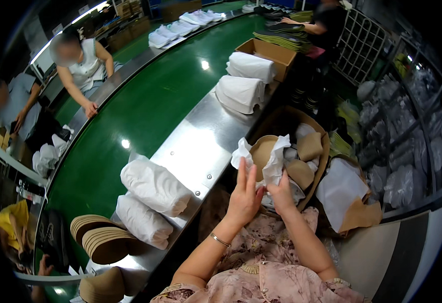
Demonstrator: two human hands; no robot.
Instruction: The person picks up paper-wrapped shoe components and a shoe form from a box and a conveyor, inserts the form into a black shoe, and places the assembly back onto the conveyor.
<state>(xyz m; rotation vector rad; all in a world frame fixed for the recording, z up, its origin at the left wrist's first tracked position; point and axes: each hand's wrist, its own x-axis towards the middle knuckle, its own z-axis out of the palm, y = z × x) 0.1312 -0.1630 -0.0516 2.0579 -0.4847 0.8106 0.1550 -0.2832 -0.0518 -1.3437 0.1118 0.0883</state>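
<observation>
Paper sheet: I found the crumpled white paper [275, 164] raised in front of the wearer's body, above the near side of an open carton [323, 166], with its upper edges flaring to either side.
Left hand: I noted the left hand [244, 199] with its fingers long and nearly straight, their tips against the left flap of paper; whether the thumb also pressed on it I could not tell.
Right hand: I recorded the right hand [281, 194] with its fingers drawn in narrow, pinching the lower part of the right flap.
Tan card: a curved tan piece [265, 149] showed between the two flaps; I could not establish whether it was held or lay in the carton behind.
Handling: I judged the paper very light, limp and quick to crease, liable to tear under a sharp pull; the card looked light too, but springy and stiffer.
Hold points: I rated the doubled lower folds the soundest place for a pinch, the thin upper edges the weakest; the card seemed best taken by its rim.
Metal ledge: on the ledge [190, 141] I counted two white bundles near [155, 187] and two farther along [238, 93].
Card stack: nested tan curved pieces [107, 242] stood beside the near bundles.
</observation>
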